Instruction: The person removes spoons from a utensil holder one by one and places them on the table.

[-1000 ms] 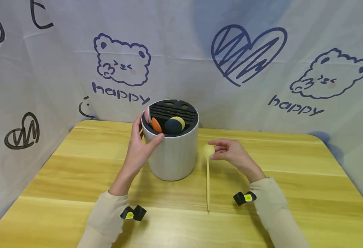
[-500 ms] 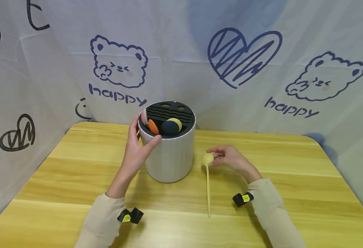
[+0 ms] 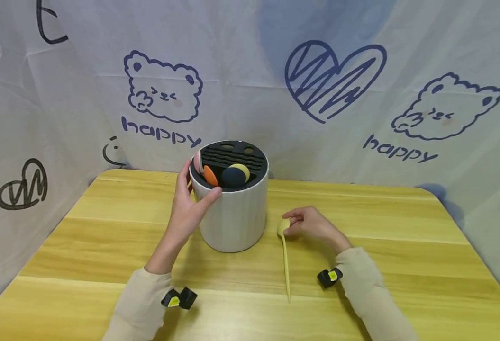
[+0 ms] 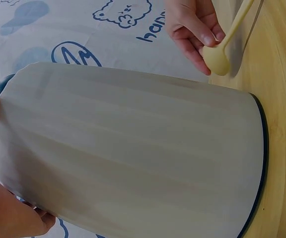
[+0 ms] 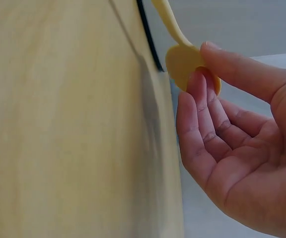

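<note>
A white cylindrical utensil holder [image 3: 234, 220] with a black slotted top stands upright on the wooden table. My left hand [image 3: 186, 206] grips its upper left side, thumb at the front rim and fingers partly hidden behind. To the right of the holder, my right hand [image 3: 315, 225] pinches a yellow spoon [image 3: 286, 255] by its bowl, the handle pointing toward me. In the right wrist view the thumb lies on one side of the spoon bowl [image 5: 181, 64] and fingertips on the other. A shadow on the table lies apart from the spoon.
In the holder's front opening sit an orange utensil head [image 3: 210, 175], a dark blue one [image 3: 233, 176], a yellow one behind it and a pink one [image 3: 197, 162] at the left. A white printed curtain [image 3: 241, 109] hangs behind the table [image 3: 403, 265].
My right hand has moved down and slightly nearer with the spoon, whose bowl has turned. My left hand keeps its grip on the holder. The whole view has shifted slightly.
</note>
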Motion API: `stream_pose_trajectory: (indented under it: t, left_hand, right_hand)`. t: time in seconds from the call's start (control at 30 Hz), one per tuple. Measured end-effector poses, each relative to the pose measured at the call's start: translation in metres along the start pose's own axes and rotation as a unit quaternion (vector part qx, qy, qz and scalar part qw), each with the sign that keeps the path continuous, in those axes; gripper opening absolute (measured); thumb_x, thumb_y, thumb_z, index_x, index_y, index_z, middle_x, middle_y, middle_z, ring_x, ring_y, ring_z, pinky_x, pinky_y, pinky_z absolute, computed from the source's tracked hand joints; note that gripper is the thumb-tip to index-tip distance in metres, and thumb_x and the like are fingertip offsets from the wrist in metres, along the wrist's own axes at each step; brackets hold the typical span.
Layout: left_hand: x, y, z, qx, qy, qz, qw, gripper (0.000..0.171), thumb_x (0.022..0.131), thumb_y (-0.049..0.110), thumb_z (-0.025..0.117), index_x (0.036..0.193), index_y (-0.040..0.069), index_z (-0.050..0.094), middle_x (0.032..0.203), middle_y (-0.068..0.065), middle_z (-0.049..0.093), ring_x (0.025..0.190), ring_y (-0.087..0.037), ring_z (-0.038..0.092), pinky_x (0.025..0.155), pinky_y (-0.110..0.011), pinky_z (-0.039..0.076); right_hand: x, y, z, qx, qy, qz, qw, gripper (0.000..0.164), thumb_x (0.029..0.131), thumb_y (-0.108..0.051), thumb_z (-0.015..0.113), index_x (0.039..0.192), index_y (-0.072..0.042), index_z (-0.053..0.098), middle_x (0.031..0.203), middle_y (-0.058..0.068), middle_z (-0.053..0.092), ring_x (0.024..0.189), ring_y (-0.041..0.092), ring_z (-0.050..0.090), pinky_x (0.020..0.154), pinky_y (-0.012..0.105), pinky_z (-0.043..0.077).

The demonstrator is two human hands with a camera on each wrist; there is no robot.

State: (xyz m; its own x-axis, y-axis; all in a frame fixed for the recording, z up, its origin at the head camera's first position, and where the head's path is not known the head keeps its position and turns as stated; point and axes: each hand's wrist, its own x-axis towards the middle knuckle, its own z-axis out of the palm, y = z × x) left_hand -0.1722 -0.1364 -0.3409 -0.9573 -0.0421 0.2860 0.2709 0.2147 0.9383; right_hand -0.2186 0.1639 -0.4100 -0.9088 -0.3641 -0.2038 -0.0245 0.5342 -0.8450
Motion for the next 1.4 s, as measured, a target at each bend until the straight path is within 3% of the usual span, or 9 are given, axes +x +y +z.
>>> stream_pose_trajectory:
  t: [0.43, 0.8, 1.4]
  left_hand:
    - [-0.002, -0.001, 0.001, -0.003, 0.002, 0.011, 0.9999, 0.088, 0.087, 0.028, 0.067, 0.155, 0.01, 0.013, 0.158, -0.007, 0.015, 0.143, -0.022, 0.016, 0.115, -0.041, 0.016]
    - [-0.003, -0.001, 0.001, -0.005, -0.001, 0.007, 1.0, 0.089, 0.087, 0.03, 0.066, 0.155, 0.011, 0.012, 0.159, -0.005, 0.013, 0.143, -0.021, 0.015, 0.116, -0.04, 0.016]
    - [-0.003, -0.002, 0.0, -0.003, -0.002, 0.007, 1.0, 0.088, 0.088, 0.031, 0.066, 0.155, 0.012, 0.012, 0.159, -0.005, 0.013, 0.143, -0.021, 0.014, 0.116, -0.041, 0.016]
  right_hand:
    - [0.001, 0.008, 0.002, -0.007, 0.0, 0.006, 1.0, 0.043, 0.082, -0.005, 0.075, 0.12, 0.009, 0.061, 0.088, 0.007, 0.06, 0.073, 0.014, 0.053, 0.065, 0.026, 0.047]
    - [0.001, 0.013, -0.001, -0.023, -0.007, -0.013, 1.0, 0.042, 0.083, -0.006, 0.074, 0.12, 0.008, 0.062, 0.091, 0.008, 0.064, 0.076, 0.015, 0.056, 0.066, 0.028, 0.049]
    - [0.002, 0.013, 0.002, -0.022, -0.004, -0.02, 1.0, 0.033, 0.08, -0.003, 0.076, 0.108, 0.007, 0.063, 0.095, 0.012, 0.06, 0.08, 0.018, 0.057, 0.067, 0.025, 0.048]
